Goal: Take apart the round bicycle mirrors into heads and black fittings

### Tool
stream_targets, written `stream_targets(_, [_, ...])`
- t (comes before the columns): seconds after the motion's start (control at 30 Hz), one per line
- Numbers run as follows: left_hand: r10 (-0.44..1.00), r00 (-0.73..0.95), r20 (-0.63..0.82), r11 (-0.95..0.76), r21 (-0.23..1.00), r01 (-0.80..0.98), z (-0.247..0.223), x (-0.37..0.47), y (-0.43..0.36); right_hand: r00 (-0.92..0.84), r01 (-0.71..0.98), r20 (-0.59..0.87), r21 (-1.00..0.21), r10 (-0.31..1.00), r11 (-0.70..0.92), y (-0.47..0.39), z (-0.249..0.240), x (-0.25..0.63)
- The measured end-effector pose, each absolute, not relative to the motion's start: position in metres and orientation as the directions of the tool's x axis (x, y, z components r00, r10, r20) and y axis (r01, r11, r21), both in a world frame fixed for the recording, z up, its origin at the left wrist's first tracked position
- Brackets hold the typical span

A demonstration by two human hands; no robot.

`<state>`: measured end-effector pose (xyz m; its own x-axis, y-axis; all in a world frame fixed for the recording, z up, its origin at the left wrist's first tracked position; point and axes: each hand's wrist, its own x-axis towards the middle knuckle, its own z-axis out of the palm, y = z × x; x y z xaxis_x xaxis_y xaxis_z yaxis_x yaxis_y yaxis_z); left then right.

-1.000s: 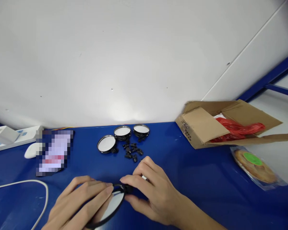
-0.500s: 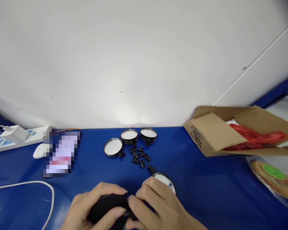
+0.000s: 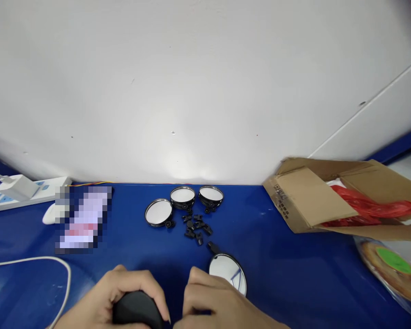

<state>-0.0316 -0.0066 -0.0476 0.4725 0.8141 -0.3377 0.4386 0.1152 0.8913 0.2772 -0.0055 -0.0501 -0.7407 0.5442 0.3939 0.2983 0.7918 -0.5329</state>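
My left hand (image 3: 123, 292) is wrapped round what looks like a round mirror (image 3: 137, 308), its smooth black back turned up at the bottom edge of the view. Close by on the right, my right hand (image 3: 208, 299) has its fingers curled in. Whatever those fingers pinch is hidden behind them and cut off by the frame. Just beyond the right hand lies another round mirror (image 3: 229, 270) with a black stem, glass facing up. Several small black clamp-like parts (image 3: 197, 225) are heaped farther back.
Near the wall sit round mirrors, one at left (image 3: 158, 212) and stacks at middle (image 3: 182, 195) and right (image 3: 211, 194). A phone (image 3: 85, 219), power strip (image 3: 50, 187) and white cable (image 3: 63, 265) are left. An open carton (image 3: 301, 196) and a wrapped tape roll (image 3: 390, 269) lie right.
Both hands have moved down toward the bottom edge with the black mirror. More of the mirror beyond my right hand now shows. The view has shifted slightly.
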Motion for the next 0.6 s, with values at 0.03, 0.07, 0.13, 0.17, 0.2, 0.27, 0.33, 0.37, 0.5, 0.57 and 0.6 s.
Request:
stream_targets(0.03, [0.81,0.497,-0.311,0.102,0.909,0.404,-0.041,-0.031,-0.004,-0.702,0.288,0.425,-0.565,0.571,0.774,-0.004,-0.043,0.28])
stream_targets(0.07, [0.818,0.503,-0.28,0.109,0.933,0.343,-0.033,-0.029,-0.001,-0.65,0.282,0.463,-0.589,0.602,0.757,-0.002,-0.036,0.283])
stream_targets(0.13, [0.847,0.43,-0.312,0.261,0.949,0.175,-0.017,-0.02,0.002,-0.567,0.362,0.476,-0.589,0.672,0.723,0.002,-0.023,0.289])
stream_targets(0.17, [0.851,0.368,-0.374,0.365,0.926,0.099,-0.01,-0.015,0.002,-0.463,0.469,0.491,-0.57,0.738,0.674,0.005,-0.019,0.292])
stream_targets(0.2, [0.864,0.303,-0.402,0.408,0.912,0.045,-0.004,-0.008,0.001,-0.393,0.55,0.514,-0.532,0.762,0.643,0.009,-0.018,0.294])
stream_targets(0.27, [0.895,0.224,-0.386,0.396,0.918,0.001,0.003,0.002,-0.003,-0.278,0.66,0.512,-0.513,0.813,0.549,0.016,-0.021,0.3])
stream_targets(0.33, [0.909,0.195,-0.37,0.378,0.926,-0.008,0.004,0.009,-0.007,-0.19,0.716,0.451,-0.544,0.872,0.438,0.024,-0.028,0.307])
stream_targets(0.37, [0.908,0.195,-0.371,0.38,0.925,-0.013,0.003,0.01,-0.01,-0.158,0.739,0.422,-0.549,0.893,0.391,0.028,-0.032,0.31])
stream_targets(0.5, [0.888,0.241,-0.392,0.408,0.913,-0.015,-0.002,0.012,-0.016,-0.085,0.757,0.3,-0.601,0.95,0.257,0.04,-0.042,0.32])
stream_targets(0.57, [0.877,0.272,-0.396,0.407,0.913,0.015,-0.005,0.012,-0.018,-0.081,0.745,0.276,-0.622,0.958,0.242,0.044,-0.041,0.321])
stream_targets(0.6, [0.876,0.283,-0.391,0.398,0.917,0.037,-0.007,0.012,-0.019,-0.077,0.74,0.274,-0.629,0.959,0.239,0.045,-0.04,0.322])
